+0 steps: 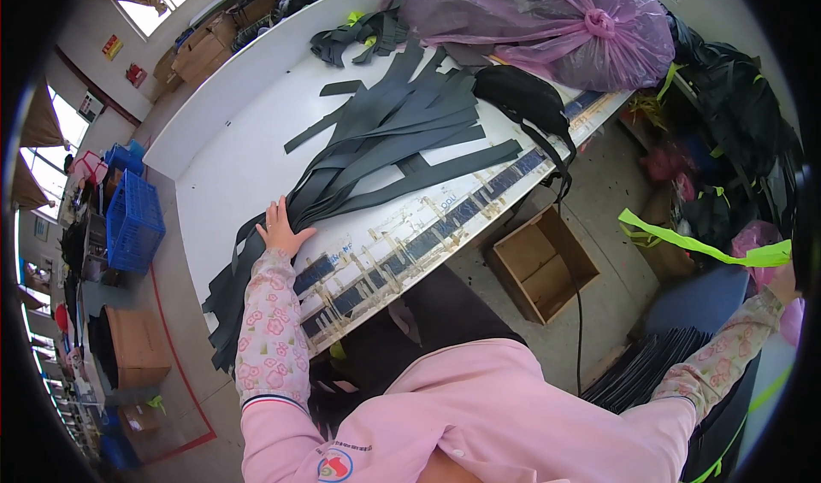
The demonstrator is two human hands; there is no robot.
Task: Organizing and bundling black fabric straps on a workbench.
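My left hand (282,231) lies with spread fingers on a bundle of long dark grey fabric strips (368,132). The strips fan out toward the far side of the white table (231,141) and hang over its left end. Out at the right rim, my right hand (782,285) is partly cut off by the dark picture edge. A bright yellow-green strip (701,244) stretches through the air to that hand, which appears closed on its end; the fingertips are hidden.
A tied pink plastic bag (547,21) and a black pouch with straps (526,98) rest on the table's far side. A wooden box (547,265) stands on the floor below. Dark fabric is piled (735,98) at right. Blue crates (135,222) stand far left.
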